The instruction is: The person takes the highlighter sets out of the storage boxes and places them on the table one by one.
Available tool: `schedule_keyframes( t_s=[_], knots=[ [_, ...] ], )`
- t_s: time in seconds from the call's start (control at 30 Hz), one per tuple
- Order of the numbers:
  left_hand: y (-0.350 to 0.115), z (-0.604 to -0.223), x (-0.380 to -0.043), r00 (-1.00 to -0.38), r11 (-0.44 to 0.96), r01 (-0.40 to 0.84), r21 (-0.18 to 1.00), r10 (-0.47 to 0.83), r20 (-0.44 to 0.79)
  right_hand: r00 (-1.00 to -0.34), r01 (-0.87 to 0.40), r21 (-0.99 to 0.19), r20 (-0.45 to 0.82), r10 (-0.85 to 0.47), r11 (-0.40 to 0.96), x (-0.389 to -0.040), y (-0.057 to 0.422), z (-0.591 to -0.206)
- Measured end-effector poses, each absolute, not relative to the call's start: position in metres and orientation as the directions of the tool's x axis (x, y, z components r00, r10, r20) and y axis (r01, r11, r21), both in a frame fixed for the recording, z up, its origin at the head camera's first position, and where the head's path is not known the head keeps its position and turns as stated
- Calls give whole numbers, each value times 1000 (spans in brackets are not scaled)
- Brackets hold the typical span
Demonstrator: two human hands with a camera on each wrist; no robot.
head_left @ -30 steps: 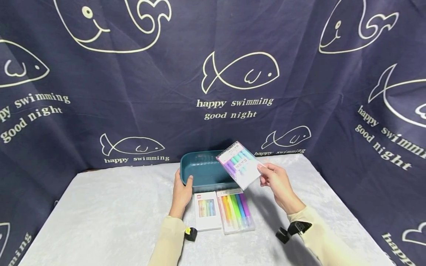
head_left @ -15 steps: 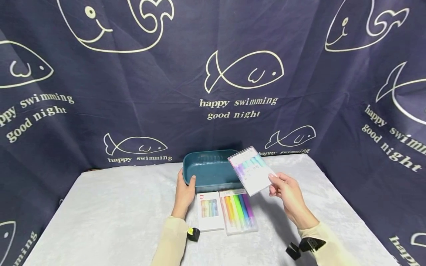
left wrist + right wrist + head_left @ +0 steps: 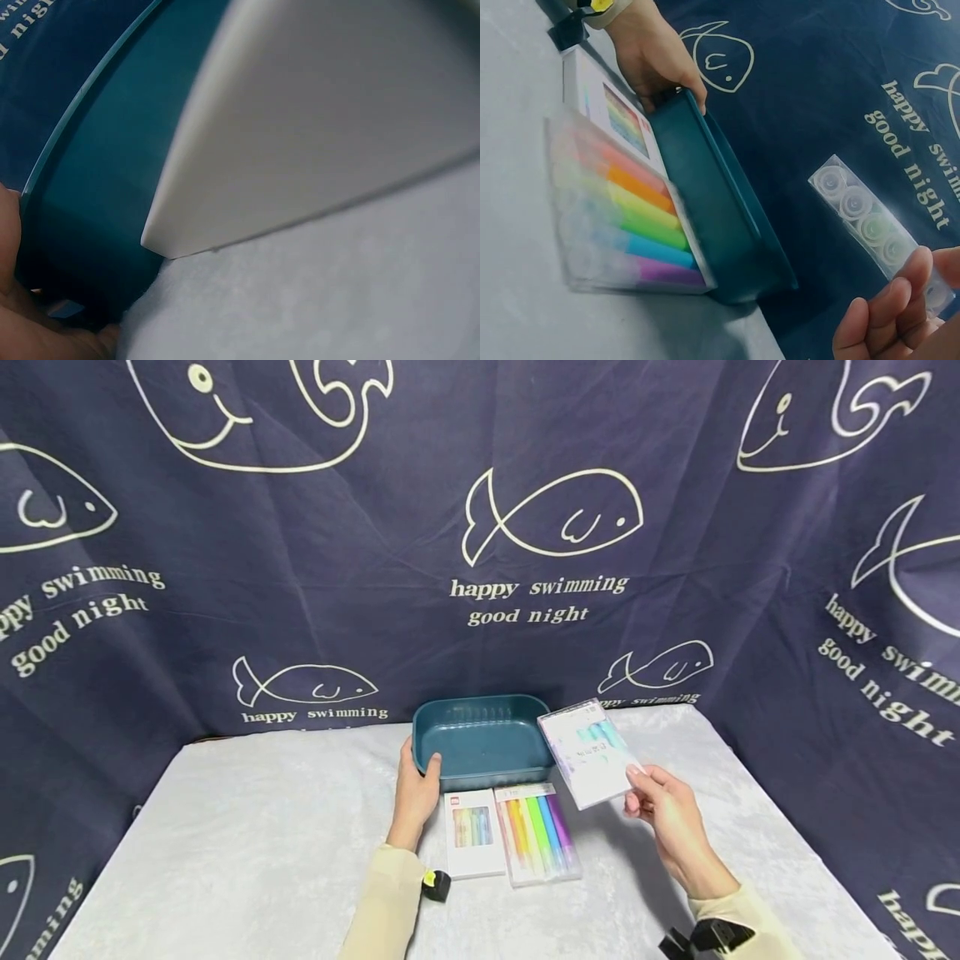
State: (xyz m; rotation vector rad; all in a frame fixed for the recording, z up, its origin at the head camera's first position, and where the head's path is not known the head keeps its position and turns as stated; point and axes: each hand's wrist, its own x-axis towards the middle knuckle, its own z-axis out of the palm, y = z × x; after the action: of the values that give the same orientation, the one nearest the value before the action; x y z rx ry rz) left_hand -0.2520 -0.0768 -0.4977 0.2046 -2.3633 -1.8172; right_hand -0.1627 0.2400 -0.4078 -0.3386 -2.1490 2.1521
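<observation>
My left hand [image 3: 416, 793] grips the left end of a dark teal plastic bin [image 3: 491, 778], thumb over the rim and fingers outside. Off the table, my right hand [image 3: 671, 822] pinches one corner of a clear pack of markers [image 3: 591, 762]. The pack is tilted beside the bin's right end; glare covers much of its face. Round marker ends show through its edge in the right wrist view. In front of the bin lie a white box [image 3: 474, 860] with a window onto coloured pens and a clear case of rainbow markers [image 3: 536, 835], side by side.
A pale grey cloth covers the table [image 3: 262, 843]. Dark blue curtains [image 3: 360, 585] with fish drawings hang behind it and along both sides. The bin stands close to the back curtain. Black wrist cameras sit on both sleeves.
My right hand has drawn the pack of markers rightward and slightly nearer, from over the bin's right part to beside its right end. The left hand keeps its grip on the bin.
</observation>
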Motion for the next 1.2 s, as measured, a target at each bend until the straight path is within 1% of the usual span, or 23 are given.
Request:
schedule_keyframes(
  t_s=[0.27,0.67,0.97,1.2],
  knots=[
    [-77,-498,-252,-979,258,-19,966,-200,34,-966,107,-994,-104,235,1,-151,247,-420],
    [-76,-500,-253,-978,253,-16,967,-206,38,-945,186,-982,-180,274,-3,-137,256,-437],
    [-74,-498,-252,-979,241,-22,970,-201,28,-919,286,-958,-279,280,-16,-130,260,-449],
    [-76,-499,-252,-979,248,-32,968,-204,20,-909,315,-949,-310,279,-30,-126,259,-456]
  ],
)
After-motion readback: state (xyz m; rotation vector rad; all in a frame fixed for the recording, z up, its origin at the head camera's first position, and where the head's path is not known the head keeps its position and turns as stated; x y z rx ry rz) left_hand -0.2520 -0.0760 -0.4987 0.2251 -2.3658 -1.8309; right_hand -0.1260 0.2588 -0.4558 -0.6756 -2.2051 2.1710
